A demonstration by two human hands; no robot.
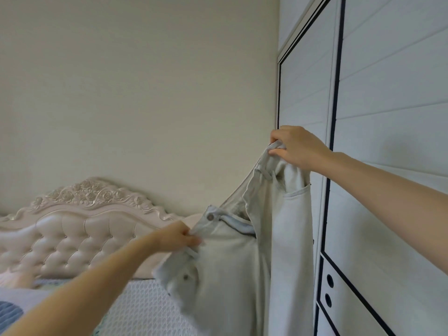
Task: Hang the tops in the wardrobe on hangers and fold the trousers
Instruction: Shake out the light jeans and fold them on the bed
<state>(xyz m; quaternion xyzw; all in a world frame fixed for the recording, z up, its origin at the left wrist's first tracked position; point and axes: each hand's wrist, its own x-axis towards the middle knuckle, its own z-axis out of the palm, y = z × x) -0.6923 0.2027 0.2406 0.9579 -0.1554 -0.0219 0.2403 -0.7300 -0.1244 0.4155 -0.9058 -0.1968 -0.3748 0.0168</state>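
The trousers [228,275] are held up in the air between the bed [145,309] and the wardrobe [388,117]; their legs are cut off by the lower edge of the view. Pale, washed-out denim is seen — the waistband gapes open, with a metal button [210,217] at the front. The waistband is gripped high by the curled fingers of the right hand [299,147] and pinched lower by the left hand [178,236]. Behind are a tufted headboard [72,226], a plain wall [145,81] and white, dark-trimmed wardrobe doors.

Right hand [297,147] pinches trousers [232,263] waistband high; left hand [178,236] grips waistband lower, beside wardrobe [388,117].
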